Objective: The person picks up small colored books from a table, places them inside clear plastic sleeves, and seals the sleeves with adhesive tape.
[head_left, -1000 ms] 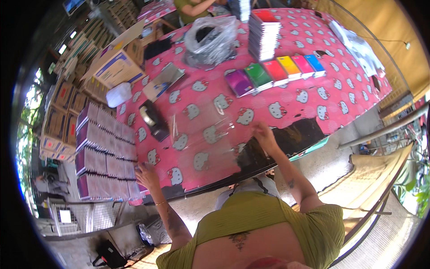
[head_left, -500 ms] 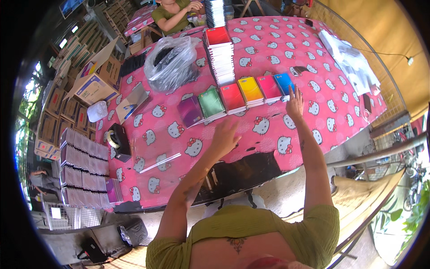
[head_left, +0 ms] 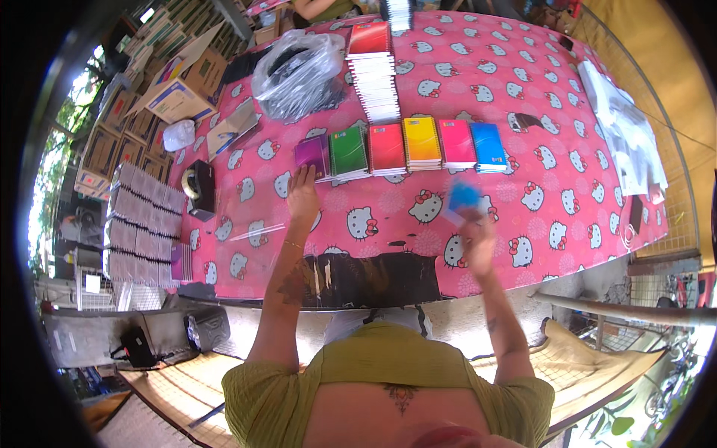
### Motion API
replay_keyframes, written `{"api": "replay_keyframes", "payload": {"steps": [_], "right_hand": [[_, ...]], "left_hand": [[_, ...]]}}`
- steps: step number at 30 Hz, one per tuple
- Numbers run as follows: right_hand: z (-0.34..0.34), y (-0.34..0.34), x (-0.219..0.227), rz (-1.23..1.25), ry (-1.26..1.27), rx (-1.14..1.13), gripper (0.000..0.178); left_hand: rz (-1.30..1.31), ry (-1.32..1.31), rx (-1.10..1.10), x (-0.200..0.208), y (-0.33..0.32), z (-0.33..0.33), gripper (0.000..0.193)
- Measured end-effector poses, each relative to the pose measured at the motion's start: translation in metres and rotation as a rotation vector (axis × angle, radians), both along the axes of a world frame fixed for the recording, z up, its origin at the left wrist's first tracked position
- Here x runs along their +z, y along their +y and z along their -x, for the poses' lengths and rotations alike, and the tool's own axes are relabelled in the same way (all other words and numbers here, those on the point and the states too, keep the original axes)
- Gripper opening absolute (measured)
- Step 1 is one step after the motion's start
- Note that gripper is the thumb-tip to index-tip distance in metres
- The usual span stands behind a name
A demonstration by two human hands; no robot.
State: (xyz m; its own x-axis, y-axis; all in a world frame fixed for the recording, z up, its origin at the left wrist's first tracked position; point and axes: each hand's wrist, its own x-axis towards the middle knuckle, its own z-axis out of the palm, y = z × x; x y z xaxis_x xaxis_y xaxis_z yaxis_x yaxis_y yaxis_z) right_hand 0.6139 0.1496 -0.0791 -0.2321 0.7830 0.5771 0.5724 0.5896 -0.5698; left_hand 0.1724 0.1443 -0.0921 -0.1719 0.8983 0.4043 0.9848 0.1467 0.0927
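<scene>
A row of spiral notebooks in small stacks lies across the table: purple (head_left: 309,152), green (head_left: 349,152), red (head_left: 387,146), yellow (head_left: 422,142), pink (head_left: 457,142) and blue (head_left: 488,145). My left hand (head_left: 302,198) rests its outstretched fingertips on the lower edge of the purple notebook. In my right hand (head_left: 479,243) is a blue notebook (head_left: 464,196), blurred by motion, held over the cloth below the pink and blue stacks. Behind the red one rises a tall stack of red notebooks (head_left: 373,75).
A clear plastic bag (head_left: 299,78) sits at the back left, near an open carton (head_left: 187,86). A black tape dispenser (head_left: 199,190) stands at left, beside bundled notebooks (head_left: 142,228). White plastic sheets (head_left: 620,134) lie along the right edge. Another person's arm (head_left: 314,9) shows at the far side.
My right hand has drawn back toward me from the blue stack, now carrying a blue notebook. My left hand has moved left to the purple notebook. The view has shifted too.
</scene>
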Motion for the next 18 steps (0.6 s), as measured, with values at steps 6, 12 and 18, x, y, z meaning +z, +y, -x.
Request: {"api": "replay_keyframes", "payload": {"steps": [6, 12, 18], "right_hand": [[0.051, -0.051, -0.002, 0.160, -0.172, 0.163, 0.027], [0.055, 0.032, 0.003, 0.425, 0.205, 0.009, 0.033], [0.132, 0.103, 0.011, -0.108, -0.237, 0.123, 0.046]], "left_hand": [[-0.315, -0.266, -0.372, 0.088, -0.019, -0.097, 0.037], [0.236, -0.213, -0.619, 0.015, -0.095, -0.198, 0.059], [-0.035, -0.203, -0.239, 0.044, 0.032, -0.129, 0.065]]}}
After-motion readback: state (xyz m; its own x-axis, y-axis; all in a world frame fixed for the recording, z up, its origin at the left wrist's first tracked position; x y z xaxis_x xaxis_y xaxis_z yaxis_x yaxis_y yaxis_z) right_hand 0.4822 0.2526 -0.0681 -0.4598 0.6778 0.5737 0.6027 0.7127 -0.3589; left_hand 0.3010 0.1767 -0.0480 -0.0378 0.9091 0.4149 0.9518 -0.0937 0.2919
